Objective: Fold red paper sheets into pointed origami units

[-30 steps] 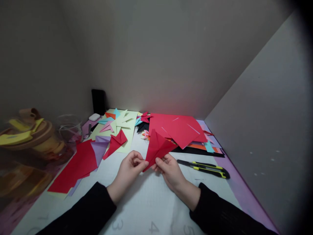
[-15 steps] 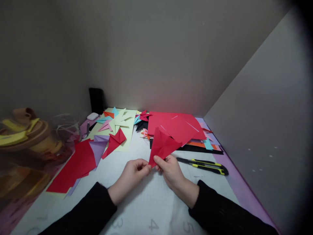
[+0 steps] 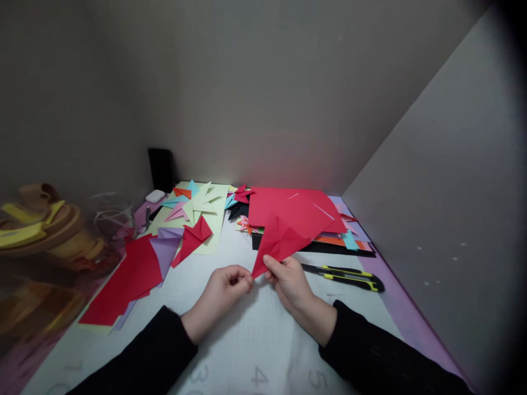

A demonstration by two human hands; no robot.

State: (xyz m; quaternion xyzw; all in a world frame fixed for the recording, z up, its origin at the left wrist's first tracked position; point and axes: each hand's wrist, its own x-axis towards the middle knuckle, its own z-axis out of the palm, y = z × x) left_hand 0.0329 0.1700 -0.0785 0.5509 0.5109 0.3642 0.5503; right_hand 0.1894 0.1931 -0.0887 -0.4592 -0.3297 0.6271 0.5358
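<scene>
A folded red paper with creased flaps is held up above the mat. My right hand grips its lower edge, thumb on top and fingers beneath. My left hand is closed, with thumb and forefinger pinched at the paper's narrow lower-left point; whether they still press on it is hard to make out. To the left lies a similar red folded piece, beside a lilac folded piece and several red sheets. A black and yellow utility knife rests right of my right hand.
Red paper sheets top a stack at the back, against the wall. Pale green paper carries several coloured folded pieces. At left stand a brown and yellow container and a clear cup. A black upright object is behind.
The folded red paper has shifted slightly right with my right hand, and its point has slid to the edge of my left fingertips. My left hand has hardly moved.
</scene>
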